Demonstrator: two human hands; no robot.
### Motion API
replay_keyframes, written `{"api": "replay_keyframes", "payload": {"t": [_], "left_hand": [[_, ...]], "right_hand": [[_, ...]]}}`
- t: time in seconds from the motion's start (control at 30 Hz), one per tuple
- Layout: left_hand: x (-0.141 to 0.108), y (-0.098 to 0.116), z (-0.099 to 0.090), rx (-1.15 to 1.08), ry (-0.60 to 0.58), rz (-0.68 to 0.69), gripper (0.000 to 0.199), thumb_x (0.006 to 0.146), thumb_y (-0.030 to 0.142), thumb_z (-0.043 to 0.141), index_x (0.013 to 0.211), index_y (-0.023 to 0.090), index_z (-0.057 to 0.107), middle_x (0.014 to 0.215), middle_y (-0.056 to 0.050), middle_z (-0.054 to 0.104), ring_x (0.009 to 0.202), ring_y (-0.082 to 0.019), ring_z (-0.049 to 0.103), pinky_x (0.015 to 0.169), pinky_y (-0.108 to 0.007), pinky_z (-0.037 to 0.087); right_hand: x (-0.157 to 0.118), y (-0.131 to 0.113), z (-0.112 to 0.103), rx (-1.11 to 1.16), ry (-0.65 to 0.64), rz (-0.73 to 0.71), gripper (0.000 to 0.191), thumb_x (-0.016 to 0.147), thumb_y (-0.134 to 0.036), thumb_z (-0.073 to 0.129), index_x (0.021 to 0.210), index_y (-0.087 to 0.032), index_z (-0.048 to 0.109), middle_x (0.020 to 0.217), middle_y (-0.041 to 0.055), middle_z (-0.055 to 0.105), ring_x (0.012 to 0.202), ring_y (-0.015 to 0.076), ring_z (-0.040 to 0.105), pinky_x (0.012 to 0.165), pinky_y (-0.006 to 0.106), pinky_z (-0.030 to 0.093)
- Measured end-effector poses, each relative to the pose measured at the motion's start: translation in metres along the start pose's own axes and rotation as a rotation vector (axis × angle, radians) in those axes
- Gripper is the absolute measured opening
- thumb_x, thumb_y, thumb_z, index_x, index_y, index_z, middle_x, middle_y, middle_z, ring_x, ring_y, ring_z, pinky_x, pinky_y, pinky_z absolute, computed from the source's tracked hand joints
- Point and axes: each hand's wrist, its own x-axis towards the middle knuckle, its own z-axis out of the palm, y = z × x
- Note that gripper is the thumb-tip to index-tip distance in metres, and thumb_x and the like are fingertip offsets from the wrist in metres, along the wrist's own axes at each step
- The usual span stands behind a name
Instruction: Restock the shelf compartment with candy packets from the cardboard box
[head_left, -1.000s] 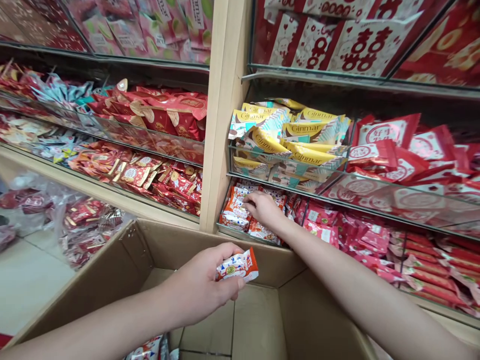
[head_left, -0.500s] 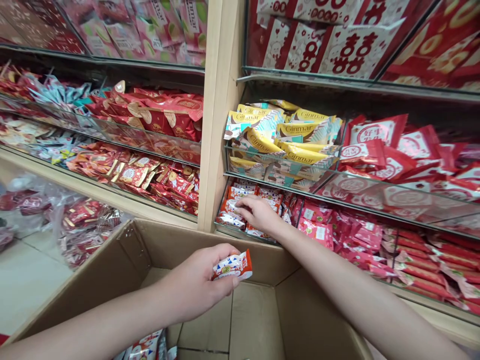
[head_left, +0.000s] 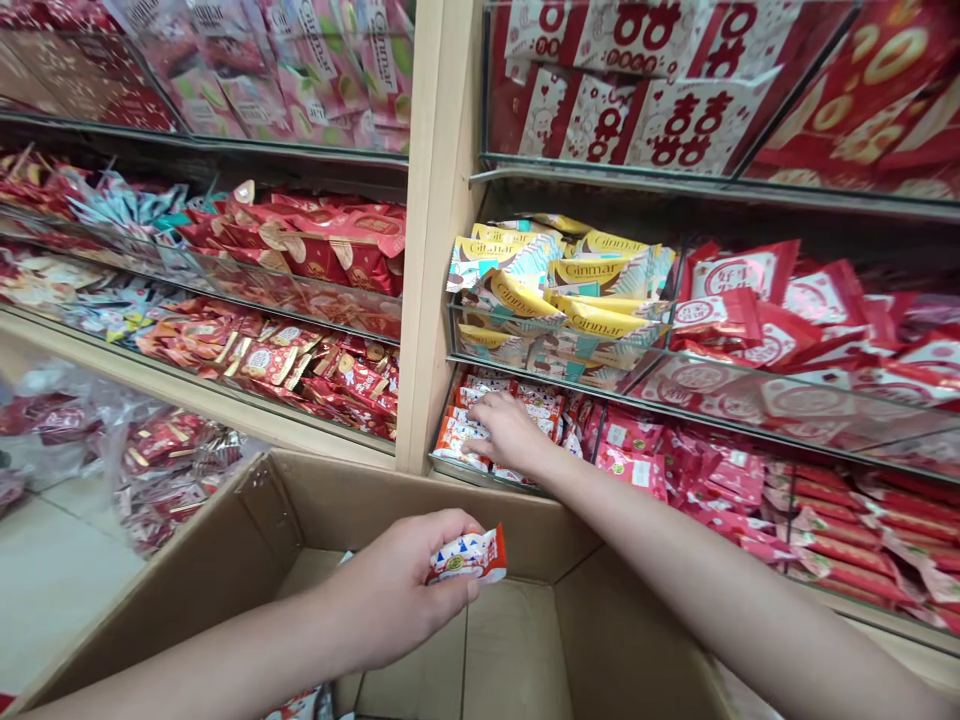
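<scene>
The left hand (head_left: pixel 416 585) pinches a packet (head_left: pixel 466 556) between thumb and fingers above the box (head_left: pixel 525 515). The right hand (head_left: pixel 510 432), fingers spread and slightly curled, reaches into the bottom shelf's small packets (head_left: pixel 459 434); its contact is unclear. Yellow packets (head_left: pixel 592 270) sit above them, pink packets (head_left: pixel 634 465) beside them.

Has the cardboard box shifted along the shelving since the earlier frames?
No. Measured against the wooden post, the cardboard box keeps its place, its back wall still crossing just below the post's foot.
</scene>
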Motion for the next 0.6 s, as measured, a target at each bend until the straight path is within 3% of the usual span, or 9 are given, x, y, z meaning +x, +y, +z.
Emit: {"api": "replay_keyframes", "payload": {"t": [0.13, 0.37, 0.47, 0.6], "left_hand": [[0.000, 0.000, 0.000, 0.009, -0.006, 0.009, 0.010, 0.073, 0.024, 0.049, 0.080, 0.020, 0.055, 0.067, 0.005, 0.051, 0.064, -0.013, 0.046, 0.058, -0.021, 0.035], [-0.001, 0.002, -0.003, 0.017, 0.018, 0.030, 0.009, 0.073, 0.023, 0.050, 0.079, 0.020, 0.056, 0.066, 0.005, 0.050, 0.063, -0.013, 0.046, 0.057, -0.021, 0.035], [-0.002, 0.003, -0.004, 0.001, 0.017, 0.030, 0.009, 0.073, 0.022, 0.050, 0.079, 0.020, 0.056, 0.066, 0.005, 0.050, 0.064, -0.013, 0.046, 0.058, -0.021, 0.035], [-0.002, 0.000, -0.004, -0.040, -0.002, 0.013, 0.010, 0.074, 0.025, 0.050, 0.080, 0.019, 0.055, 0.066, 0.005, 0.050, 0.063, -0.013, 0.046, 0.059, -0.023, 0.037]], "right_hand": [[-0.008, -0.001, 0.002, 0.040, 0.015, -0.017, 0.053, 0.067, -0.052, 0.064, 0.102, -0.014, 0.058, 0.104, 0.0138, 0.054, 0.098, 0.0251, 0.044, 0.083, 0.038, 0.035], [-0.008, 0.000, 0.001, -0.025, 0.013, 0.067, 0.054, 0.076, -0.057, 0.049, 0.106, -0.013, 0.058, 0.101, 0.0141, 0.056, 0.097, 0.0262, 0.044, 0.084, 0.038, 0.034], [-0.006, -0.001, 0.001, 0.001, 0.064, 0.044, 0.040, 0.084, -0.045, 0.045, 0.105, -0.014, 0.059, 0.098, 0.0130, 0.057, 0.094, 0.0231, 0.046, 0.083, 0.035, 0.035], [0.000, -0.003, 0.004, -0.034, 0.097, 0.046, 0.027, 0.088, -0.029, 0.042, 0.090, -0.016, 0.065, 0.088, 0.0115, 0.059, 0.088, 0.0218, 0.048, 0.081, 0.033, 0.036]]}}
